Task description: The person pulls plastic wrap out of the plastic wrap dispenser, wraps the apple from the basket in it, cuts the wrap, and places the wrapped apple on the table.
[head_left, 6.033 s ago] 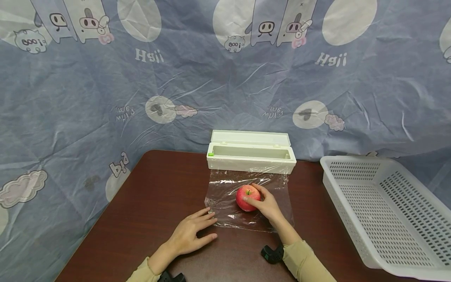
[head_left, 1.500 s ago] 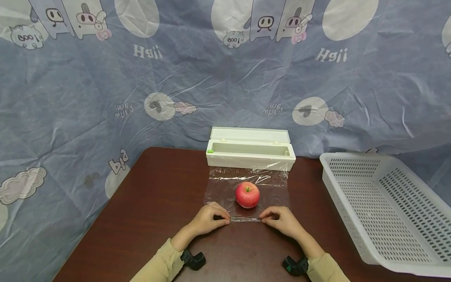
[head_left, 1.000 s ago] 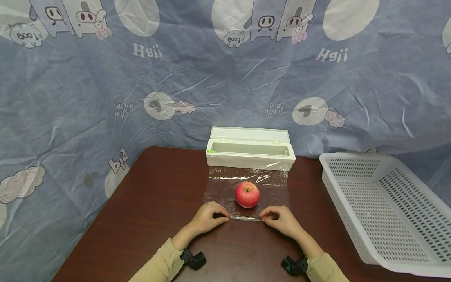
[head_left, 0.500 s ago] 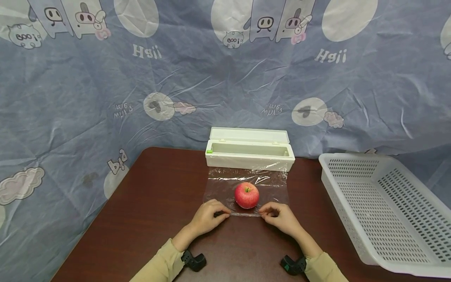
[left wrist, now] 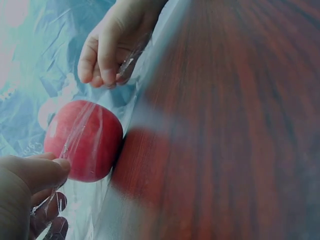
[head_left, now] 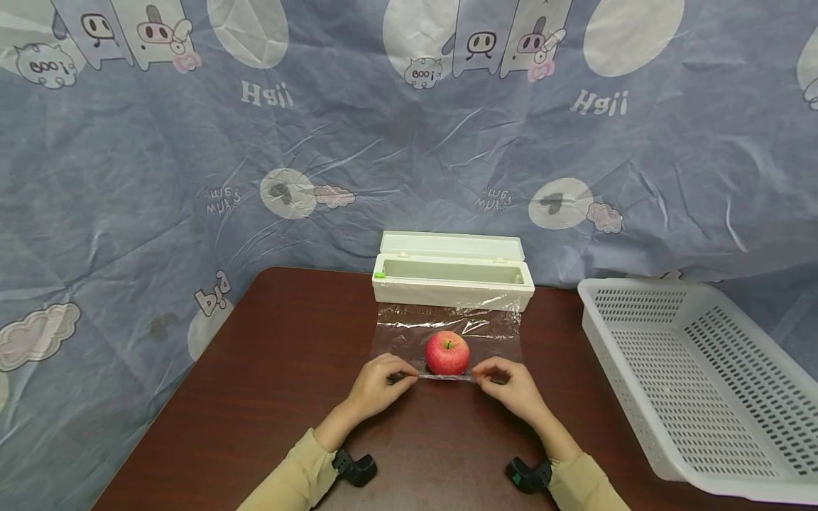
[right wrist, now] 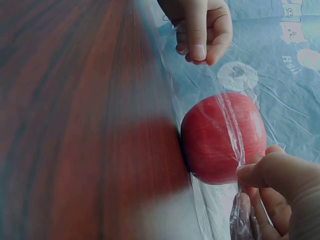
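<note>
Apple (head_left: pixel 447 353) stands stem upward on plastic film (head_left: pixel 492 333) laid over the table (head_left: pixel 307 333), between the hands and slightly beyond the fingertips; neither hand is clearly nearer. Its form is round, with no evident long axis. Left hand (head_left: pixel 377 383) and right hand (head_left: pixel 511 387) each pinch the film's near edge, drawn crosswise between them, just in front of the apple. The next movement probably depends on this edge's position relative to the apple's near side. The film extends away to the open white box (head_left: pixel 454 292), whose long axis lies roughly parallel to the pinched edge.
</note>
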`<state>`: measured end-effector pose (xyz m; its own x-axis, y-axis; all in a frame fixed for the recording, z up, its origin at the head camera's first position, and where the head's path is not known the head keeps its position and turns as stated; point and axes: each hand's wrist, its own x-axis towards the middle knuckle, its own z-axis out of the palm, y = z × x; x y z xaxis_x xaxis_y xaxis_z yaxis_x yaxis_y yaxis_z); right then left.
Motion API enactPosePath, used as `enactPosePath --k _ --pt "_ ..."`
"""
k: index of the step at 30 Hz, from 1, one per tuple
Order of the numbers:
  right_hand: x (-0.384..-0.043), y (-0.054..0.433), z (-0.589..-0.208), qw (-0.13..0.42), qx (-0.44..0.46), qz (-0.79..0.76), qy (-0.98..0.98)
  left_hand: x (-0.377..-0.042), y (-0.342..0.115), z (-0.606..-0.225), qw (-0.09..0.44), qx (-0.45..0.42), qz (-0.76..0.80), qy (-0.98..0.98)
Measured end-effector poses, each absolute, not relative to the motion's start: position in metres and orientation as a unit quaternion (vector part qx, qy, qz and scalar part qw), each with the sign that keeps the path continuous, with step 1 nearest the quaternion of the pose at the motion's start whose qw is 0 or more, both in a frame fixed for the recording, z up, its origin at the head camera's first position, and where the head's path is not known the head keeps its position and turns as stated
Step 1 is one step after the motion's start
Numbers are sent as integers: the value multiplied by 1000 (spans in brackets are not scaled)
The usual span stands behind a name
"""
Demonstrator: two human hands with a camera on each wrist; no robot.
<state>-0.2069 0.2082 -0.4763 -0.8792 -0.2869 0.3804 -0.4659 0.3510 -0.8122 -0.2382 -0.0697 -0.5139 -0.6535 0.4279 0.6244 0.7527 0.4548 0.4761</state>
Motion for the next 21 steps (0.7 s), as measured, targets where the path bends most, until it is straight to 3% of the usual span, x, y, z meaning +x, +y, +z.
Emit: enactPosePath --k 10,21 --pt "-214 204 -479 123 226 532 -806 -246 -61 -512 226 -318 -434 -812" --pt "-219 200 -478 128 211 556 -793 -251 -52 -513 244 -296 -481 -788"
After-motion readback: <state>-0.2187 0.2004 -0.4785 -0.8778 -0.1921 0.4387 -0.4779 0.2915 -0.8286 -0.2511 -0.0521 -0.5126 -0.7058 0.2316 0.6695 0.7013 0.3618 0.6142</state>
